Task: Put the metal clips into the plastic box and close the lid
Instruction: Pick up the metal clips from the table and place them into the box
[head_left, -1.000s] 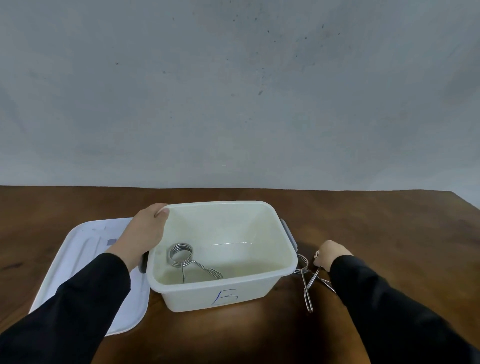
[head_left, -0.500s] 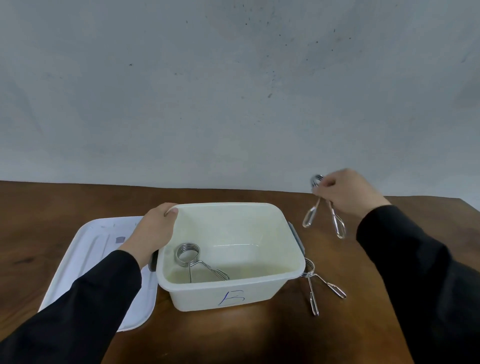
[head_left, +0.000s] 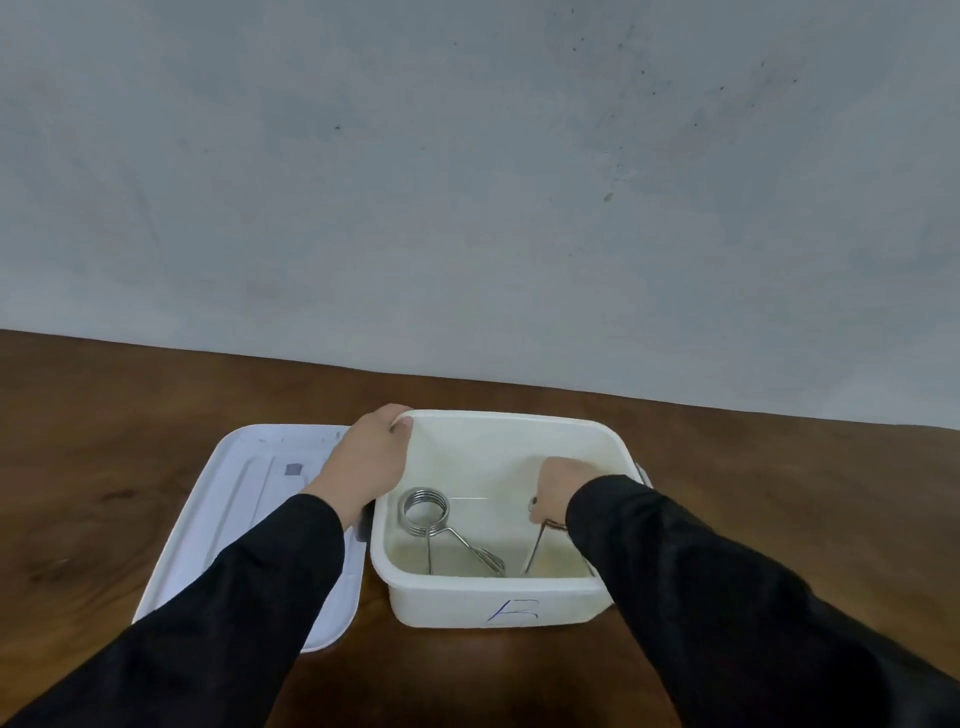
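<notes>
Clips first: one metal clip (head_left: 441, 525) lies inside the plastic box (head_left: 498, 603), on the left part of the floor, w/ its round coil toward the far side and its two thin legs pointing near and right. A second clip (head_left: 535, 548) is also down in the box, on the right part. It hangs from the right hand (head_left: 558, 486), legs pointing down toward the near wall. I can't tell if the legs touch the floor.

Near the camera, two black sleeves reach in from the bottom corners. The box sits on a brown wood table (head_left: 779, 519), open on top, w/ a blue letter B on its near wall.

Right hand is inside the box, fingers curled tight together and pinching the top of the second clip.

Left hand (head_left: 366, 462) is at the box's far left corner, fingers closed around the rim, thumb tip on the inside edge.

Left of the box, the white lid (head_left: 234, 519) lies flat on the table, just beside the box. The left arm crosses over it.

Far back is a plain grey wall (head_left: 467, 182).
</notes>
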